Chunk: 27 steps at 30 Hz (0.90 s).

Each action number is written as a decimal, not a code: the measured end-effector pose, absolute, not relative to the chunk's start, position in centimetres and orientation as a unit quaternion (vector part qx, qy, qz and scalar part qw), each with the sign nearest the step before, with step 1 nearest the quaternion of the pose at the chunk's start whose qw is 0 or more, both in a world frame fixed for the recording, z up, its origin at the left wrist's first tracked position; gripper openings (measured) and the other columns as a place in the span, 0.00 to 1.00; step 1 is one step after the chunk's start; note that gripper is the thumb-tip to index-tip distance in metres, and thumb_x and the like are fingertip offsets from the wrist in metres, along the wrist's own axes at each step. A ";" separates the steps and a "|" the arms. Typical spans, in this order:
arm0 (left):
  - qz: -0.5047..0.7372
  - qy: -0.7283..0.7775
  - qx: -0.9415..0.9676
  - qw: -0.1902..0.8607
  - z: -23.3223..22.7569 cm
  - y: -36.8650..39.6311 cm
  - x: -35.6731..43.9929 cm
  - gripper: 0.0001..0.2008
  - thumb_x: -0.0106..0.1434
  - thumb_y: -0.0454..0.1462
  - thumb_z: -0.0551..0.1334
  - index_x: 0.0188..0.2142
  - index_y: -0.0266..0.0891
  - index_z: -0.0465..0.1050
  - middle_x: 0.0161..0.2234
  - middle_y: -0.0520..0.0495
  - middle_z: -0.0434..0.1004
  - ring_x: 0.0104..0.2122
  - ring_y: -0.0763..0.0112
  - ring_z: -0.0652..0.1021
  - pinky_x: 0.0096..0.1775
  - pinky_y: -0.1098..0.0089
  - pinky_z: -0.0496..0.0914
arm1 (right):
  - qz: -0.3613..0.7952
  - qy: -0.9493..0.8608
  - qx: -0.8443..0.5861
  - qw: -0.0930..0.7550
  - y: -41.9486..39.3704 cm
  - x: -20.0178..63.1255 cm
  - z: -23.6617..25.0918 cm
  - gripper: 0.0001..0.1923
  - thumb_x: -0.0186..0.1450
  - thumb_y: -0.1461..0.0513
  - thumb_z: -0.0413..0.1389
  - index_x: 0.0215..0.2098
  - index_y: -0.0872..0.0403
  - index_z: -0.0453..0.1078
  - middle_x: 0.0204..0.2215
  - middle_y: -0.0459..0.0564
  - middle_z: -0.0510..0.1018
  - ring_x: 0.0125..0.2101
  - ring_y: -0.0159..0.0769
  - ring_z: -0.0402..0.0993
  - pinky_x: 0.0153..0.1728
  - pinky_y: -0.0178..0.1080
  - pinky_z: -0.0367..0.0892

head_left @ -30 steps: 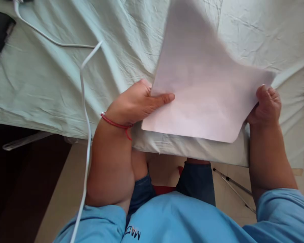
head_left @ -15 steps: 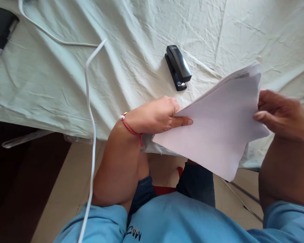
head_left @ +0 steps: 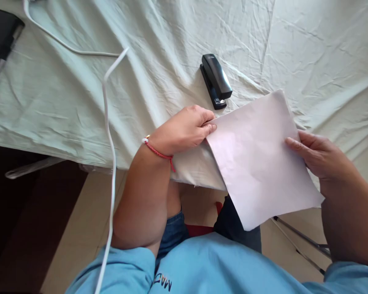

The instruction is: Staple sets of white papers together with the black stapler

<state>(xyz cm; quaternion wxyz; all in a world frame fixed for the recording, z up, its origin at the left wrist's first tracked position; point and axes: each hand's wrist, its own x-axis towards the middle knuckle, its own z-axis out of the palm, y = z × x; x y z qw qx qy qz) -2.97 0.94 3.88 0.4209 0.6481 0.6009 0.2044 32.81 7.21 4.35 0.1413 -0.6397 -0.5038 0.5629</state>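
White sheets of paper lie together in a stack, their blank side facing up, partly past the table's front edge. My left hand, with a red string bracelet at the wrist, pinches the stack's upper left corner. On the opposite side, my right hand grips the right edge, thumb on top and fingers mostly underneath. Just beyond my left hand, a black stapler rests on the cloth, its front end pointing toward me. Neither hand touches it.
A wrinkled pale cloth covers the table. A white cable runs across it and hangs down over the front edge at left. A dark flat object lies at the far left. Metal legs stand below right.
The stack has turned and now lies flatter, its sheets more evenly together. My right hand has shifted left and toward me along the edge; my left hand now holds the corner. The stapler stays put.
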 end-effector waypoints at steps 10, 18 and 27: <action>0.281 0.681 0.593 0.325 1.8 1.5 -2.3 0.04 0.64 0.33 0.63 0.32 0.42 0.74 0.30 0.49 0.79 0.34 0.63 0.77 0.42 0.62 0.69 | 0.558 -0.453 -0.680 0.144 9.9 28.8 4.9 0.14 0.54 0.55 0.77 0.34 0.51 0.84 0.24 0.47 0.84 0.17 0.36 0.77 0.12 0.35 0.71; 0.306 0.747 0.536 0.248 0.7 1.7 -1.3 0.14 0.67 0.34 0.62 0.51 0.47 0.80 0.38 0.46 0.85 0.44 0.54 0.83 0.55 0.55 0.74 | 0.530 -0.445 -0.698 0.186 10.7 27.1 6.1 0.08 0.59 0.63 0.72 0.37 0.51 0.84 0.24 0.47 0.84 0.18 0.34 0.77 0.14 0.33 0.73; 0.391 0.685 0.593 0.162 0.9 1.3 -0.9 0.26 0.73 0.32 0.56 0.66 0.53 0.74 0.65 0.46 0.80 0.68 0.53 0.75 0.72 0.49 0.66 | 0.514 -0.463 -0.699 0.181 12.3 28.8 5.2 0.11 0.60 0.61 0.73 0.41 0.53 0.85 0.29 0.48 0.86 0.20 0.35 0.79 0.14 0.34 0.73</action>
